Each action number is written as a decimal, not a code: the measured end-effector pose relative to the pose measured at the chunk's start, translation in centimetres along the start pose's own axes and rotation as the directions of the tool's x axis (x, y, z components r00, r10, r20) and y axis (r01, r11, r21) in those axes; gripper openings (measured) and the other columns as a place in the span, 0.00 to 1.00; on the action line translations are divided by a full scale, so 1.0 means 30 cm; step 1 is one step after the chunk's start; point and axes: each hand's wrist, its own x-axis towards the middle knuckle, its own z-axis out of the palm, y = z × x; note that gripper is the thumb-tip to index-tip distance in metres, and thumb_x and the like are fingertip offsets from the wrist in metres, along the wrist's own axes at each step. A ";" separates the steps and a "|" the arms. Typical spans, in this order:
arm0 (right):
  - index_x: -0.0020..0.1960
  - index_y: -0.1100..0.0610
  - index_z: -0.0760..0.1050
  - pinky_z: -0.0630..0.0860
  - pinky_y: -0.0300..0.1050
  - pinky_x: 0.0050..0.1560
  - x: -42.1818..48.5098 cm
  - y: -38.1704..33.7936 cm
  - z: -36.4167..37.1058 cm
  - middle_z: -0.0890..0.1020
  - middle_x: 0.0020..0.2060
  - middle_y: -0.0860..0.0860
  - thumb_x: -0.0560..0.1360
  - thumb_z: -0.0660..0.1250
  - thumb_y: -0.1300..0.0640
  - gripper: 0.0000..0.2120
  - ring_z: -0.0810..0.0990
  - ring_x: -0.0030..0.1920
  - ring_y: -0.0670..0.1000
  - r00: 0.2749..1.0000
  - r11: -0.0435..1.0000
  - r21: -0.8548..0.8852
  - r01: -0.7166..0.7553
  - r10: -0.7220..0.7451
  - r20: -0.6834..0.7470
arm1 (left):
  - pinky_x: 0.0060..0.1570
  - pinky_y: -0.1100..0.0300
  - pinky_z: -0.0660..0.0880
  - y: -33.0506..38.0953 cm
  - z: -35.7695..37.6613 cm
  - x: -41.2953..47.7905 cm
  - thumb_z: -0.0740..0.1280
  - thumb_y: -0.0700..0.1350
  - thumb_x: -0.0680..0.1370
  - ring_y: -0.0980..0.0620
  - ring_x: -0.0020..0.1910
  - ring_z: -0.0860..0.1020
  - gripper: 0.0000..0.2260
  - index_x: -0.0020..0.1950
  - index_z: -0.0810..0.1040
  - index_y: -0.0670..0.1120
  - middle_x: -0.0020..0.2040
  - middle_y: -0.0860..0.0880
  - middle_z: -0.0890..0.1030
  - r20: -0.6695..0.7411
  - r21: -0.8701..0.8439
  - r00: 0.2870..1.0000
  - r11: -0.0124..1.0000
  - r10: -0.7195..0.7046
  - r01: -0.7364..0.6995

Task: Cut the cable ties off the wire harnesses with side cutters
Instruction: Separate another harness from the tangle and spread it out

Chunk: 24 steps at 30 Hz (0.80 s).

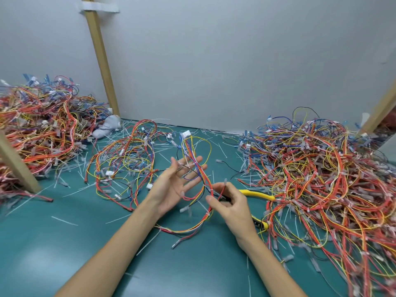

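Left hand (171,189) is loose and palm up, with the wire harness (194,161) draped across its spread fingers. Right hand (229,204) is curled round the side cutters (257,193), nose just beside a white cable tie (211,190) on the bundle between the hands. Harness looks light, floppy and snag-prone, so hold the tied trunk, not the loose leads; its lower loop trails onto the tabletop (85,243).

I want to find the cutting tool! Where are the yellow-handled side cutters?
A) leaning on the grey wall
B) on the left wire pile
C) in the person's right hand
C: the yellow-handled side cutters stick out of the curled right hand, while the left hand is open under the colourful wire harness.
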 end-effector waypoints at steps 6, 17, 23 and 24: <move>0.58 0.55 0.76 0.75 0.39 0.58 0.009 -0.001 -0.007 0.83 0.54 0.50 0.70 0.76 0.64 0.19 0.80 0.56 0.47 0.999 1.000 0.011 -0.019 0.019 -0.051 | 0.53 0.55 0.79 0.003 0.004 -0.004 0.54 0.55 0.81 0.44 0.63 0.78 0.20 0.63 0.74 0.43 0.64 0.42 0.79 0.009 -0.055 1.000 0.998 0.025 -0.024; 0.54 0.55 0.80 0.80 0.47 0.47 -0.008 -0.009 -0.020 0.84 0.51 0.49 0.73 0.73 0.61 0.10 0.82 0.53 0.48 0.994 0.995 -0.060 -0.083 0.087 0.061 | 0.50 0.58 0.80 0.011 0.003 -0.005 0.52 0.55 0.83 0.42 0.61 0.79 0.20 0.65 0.71 0.42 0.63 0.40 0.79 -0.032 -0.102 0.999 0.994 0.025 -0.029; 0.56 0.59 0.79 0.81 0.43 0.46 -0.012 -0.005 -0.011 0.85 0.51 0.51 0.76 0.69 0.62 0.08 0.84 0.51 0.49 0.989 0.993 -0.042 -0.109 0.113 0.091 | 0.50 0.57 0.80 0.014 0.014 -0.010 0.51 0.55 0.83 0.43 0.60 0.80 0.20 0.64 0.72 0.43 0.62 0.41 0.80 -0.039 -0.110 0.999 0.994 0.023 -0.027; 0.56 0.59 0.79 0.81 0.43 0.46 -0.012 -0.004 -0.010 0.85 0.51 0.51 0.77 0.69 0.62 0.08 0.84 0.52 0.49 0.989 0.993 -0.043 -0.108 0.112 0.094 | 0.51 0.57 0.80 0.016 0.015 -0.010 0.51 0.55 0.83 0.43 0.60 0.80 0.20 0.64 0.72 0.43 0.62 0.41 0.80 -0.035 -0.112 0.999 0.993 0.023 -0.027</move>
